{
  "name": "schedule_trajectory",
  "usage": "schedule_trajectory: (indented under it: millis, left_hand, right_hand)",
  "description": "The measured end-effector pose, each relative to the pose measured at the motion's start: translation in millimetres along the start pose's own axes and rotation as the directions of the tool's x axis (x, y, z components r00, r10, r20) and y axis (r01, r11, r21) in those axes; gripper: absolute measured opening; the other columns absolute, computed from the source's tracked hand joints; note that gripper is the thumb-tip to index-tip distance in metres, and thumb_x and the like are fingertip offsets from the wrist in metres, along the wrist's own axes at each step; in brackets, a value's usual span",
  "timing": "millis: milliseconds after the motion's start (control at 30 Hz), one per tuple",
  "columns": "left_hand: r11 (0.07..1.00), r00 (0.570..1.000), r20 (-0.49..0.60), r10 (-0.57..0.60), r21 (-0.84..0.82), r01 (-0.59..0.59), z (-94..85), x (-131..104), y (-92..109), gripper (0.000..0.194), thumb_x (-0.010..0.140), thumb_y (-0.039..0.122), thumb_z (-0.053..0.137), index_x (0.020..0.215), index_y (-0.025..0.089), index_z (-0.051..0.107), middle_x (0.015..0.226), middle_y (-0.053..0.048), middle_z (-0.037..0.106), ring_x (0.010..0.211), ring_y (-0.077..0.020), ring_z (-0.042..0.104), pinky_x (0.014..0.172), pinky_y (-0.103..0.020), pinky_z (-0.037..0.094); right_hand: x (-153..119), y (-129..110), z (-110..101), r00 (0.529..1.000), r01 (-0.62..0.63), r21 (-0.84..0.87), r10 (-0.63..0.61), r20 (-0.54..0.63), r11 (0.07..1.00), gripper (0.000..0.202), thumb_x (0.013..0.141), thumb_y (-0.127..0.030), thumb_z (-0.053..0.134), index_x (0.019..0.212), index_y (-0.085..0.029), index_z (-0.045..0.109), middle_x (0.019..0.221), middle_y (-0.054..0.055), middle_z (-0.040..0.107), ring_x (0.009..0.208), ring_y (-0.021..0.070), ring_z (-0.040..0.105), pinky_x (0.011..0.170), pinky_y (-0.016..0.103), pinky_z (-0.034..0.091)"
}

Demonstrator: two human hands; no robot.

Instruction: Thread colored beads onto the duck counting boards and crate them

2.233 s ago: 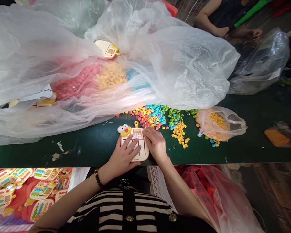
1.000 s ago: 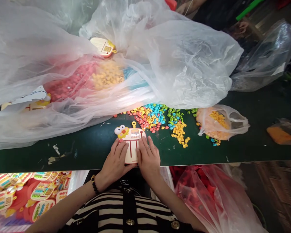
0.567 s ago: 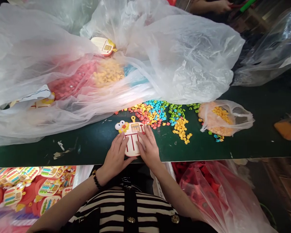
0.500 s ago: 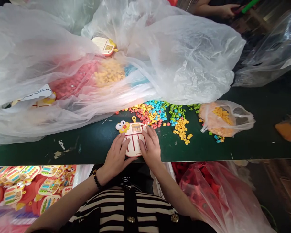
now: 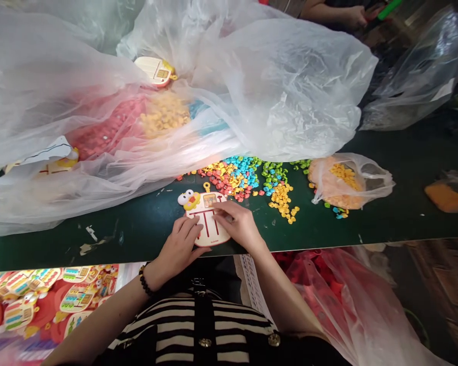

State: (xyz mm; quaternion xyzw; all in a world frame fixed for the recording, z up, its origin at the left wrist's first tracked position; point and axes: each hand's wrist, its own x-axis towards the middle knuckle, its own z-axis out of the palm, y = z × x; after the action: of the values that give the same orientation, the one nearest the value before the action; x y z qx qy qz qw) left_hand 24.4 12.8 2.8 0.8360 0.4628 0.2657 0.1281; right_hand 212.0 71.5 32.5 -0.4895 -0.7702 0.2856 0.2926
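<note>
A white toy board (image 5: 218, 235) with red edges, red slots and a bulging-eyed yellow duck head lies near the table's front edge. My left hand (image 5: 180, 245) grips its left side, fingers over the face and thumb along the near edge. Over the right half is my right hand (image 5: 243, 227), its thumb and fingers drawn together at the slots. Whatever may be between those fingertips is hidden. Just beyond the board, small red, yellow, blue and green plastic pieces (image 5: 241, 175) lie in a loose heap. A yellow group (image 5: 284, 201) spreads to the right.
Large clear plastic bags (image 5: 290, 96) cover the table's far side. A small bag of yellow pieces (image 5: 343, 183) sits at right on the green table (image 5: 370, 223). Finished-looking toy boards (image 5: 76, 297) fill a container below left; a red-filled bag (image 5: 336, 295) is below right. Another person's hand (image 5: 353, 18) shows at top right.
My right hand has come off the board's right edge and moved inward over the slots, its fingers now drawn together. My left hand stays on the board. The whole view has shifted slightly.
</note>
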Motion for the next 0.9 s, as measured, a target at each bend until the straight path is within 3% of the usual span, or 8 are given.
schedule_trajectory:
  millis: [100,200,267,400,533,733,833,900]
  left_hand:
    - [0.997,0.999,0.036,0.029,-0.066,-0.027,-2.0,-1.6,-3.5,0.024,0.085,0.030,0.063,0.103,0.018,0.054,0.111,-0.011,0.059,0.103,-0.0250,0.053,0.091,-0.046,0.048]
    - [0.996,0.998,0.065,-0.004,-0.093,0.010,-8.9,-4.3,-6.7,0.012,0.087,0.024,0.060,0.096,0.020,0.054,0.110,-0.009,0.060,0.103,-0.0234,0.054,0.089,-0.043,0.050]
    - [0.995,0.998,0.054,-0.032,-0.089,0.037,-14.2,-5.9,-8.5,0.012,0.086,0.026,0.061,0.094,0.020,0.054,0.112,-0.010,0.059,0.107,-0.0245,0.054,0.090,-0.044,0.050]
    - [0.997,1.000,0.007,-0.020,-0.072,0.021,-16.0,-4.2,-11.1,0.043,0.079,0.044,0.068,0.108,0.016,0.051,0.131,-0.019,0.049,0.132,-0.0357,0.037,0.102,-0.055,0.042]
    - [0.998,1.000,-0.007,-0.001,-0.056,0.001,-5.8,-0.4,-12.1,0.054,0.083,0.041,0.064,0.124,0.014,0.043,0.131,-0.021,0.048,0.138,-0.0374,0.030,0.105,-0.057,0.040]
    - [0.983,0.991,-0.078,-0.111,-0.152,0.098,0.1,-4.2,-13.7,0.075,0.080,0.045,0.068,0.138,0.016,0.029,0.131,-0.019,0.046,0.131,-0.0316,0.043,0.103,-0.050,0.045]
    - [0.982,0.986,-0.103,-0.129,-0.149,0.113,-2.2,-5.5,-14.5,0.080,0.079,0.044,0.069,0.142,0.020,0.026,0.134,-0.019,0.044,0.128,-0.0304,0.046,0.102,-0.049,0.045]
    - [0.990,0.993,-0.068,-0.100,-0.104,0.092,-4.4,-4.4,-14.2,0.080,0.080,0.043,0.068,0.144,0.020,0.024,0.141,-0.021,0.039,0.132,-0.0324,0.042,0.103,-0.051,0.043]
  right_hand:
    - [6.6,-8.4,2.5,0.997,0.013,0.205,-0.029,0.076,0.979,0.024,0.084,-0.019,0.060,0.108,-0.021,0.066,0.095,0.004,0.070,0.078,0.0136,0.066,0.074,0.026,0.055]
    - [5.4,-6.7,-4.2,0.997,0.016,0.270,0.005,-0.078,0.963,0.020,0.085,-0.021,0.059,0.105,-0.023,0.066,0.096,0.004,0.068,0.075,0.0130,0.063,0.071,0.027,0.054]
    - [-1.0,-1.0,-12.5,0.981,-0.021,0.218,0.062,-0.185,0.976,0.019,0.086,-0.023,0.061,0.103,-0.024,0.067,0.095,0.004,0.066,0.071,0.0128,0.060,0.068,0.028,0.054]
    - [-16.1,9.2,-18.7,0.989,-0.052,-0.010,0.050,-0.141,0.999,0.020,0.087,-0.025,0.061,0.106,-0.024,0.068,0.098,0.006,0.066,0.082,0.0170,0.063,0.074,0.032,0.054]
    - [-12.4,8.2,2.5,0.991,0.045,-0.145,-0.063,-0.122,0.988,0.021,0.093,-0.022,0.050,0.098,-0.022,0.071,0.093,0.007,0.069,0.091,0.0192,0.062,0.081,0.033,0.052]
    - [21.8,-14.7,42.3,0.977,0.209,-0.104,-0.203,0.059,0.972,0.021,0.088,-0.016,0.050,0.096,-0.019,0.070,0.092,0.008,0.071,0.089,0.0210,0.060,0.084,0.038,0.049]
    - [21.3,-19.2,32.8,0.966,0.242,-0.006,-0.241,0.093,0.970,0.022,0.086,-0.017,0.054,0.103,-0.018,0.068,0.098,0.007,0.070,0.092,0.0195,0.062,0.084,0.035,0.051]
    - [11.8,-12.3,15.4,0.982,0.186,0.055,-0.186,0.008,0.981,0.020,0.088,-0.020,0.053,0.101,-0.021,0.068,0.095,0.005,0.071,0.089,0.0176,0.064,0.082,0.032,0.052]
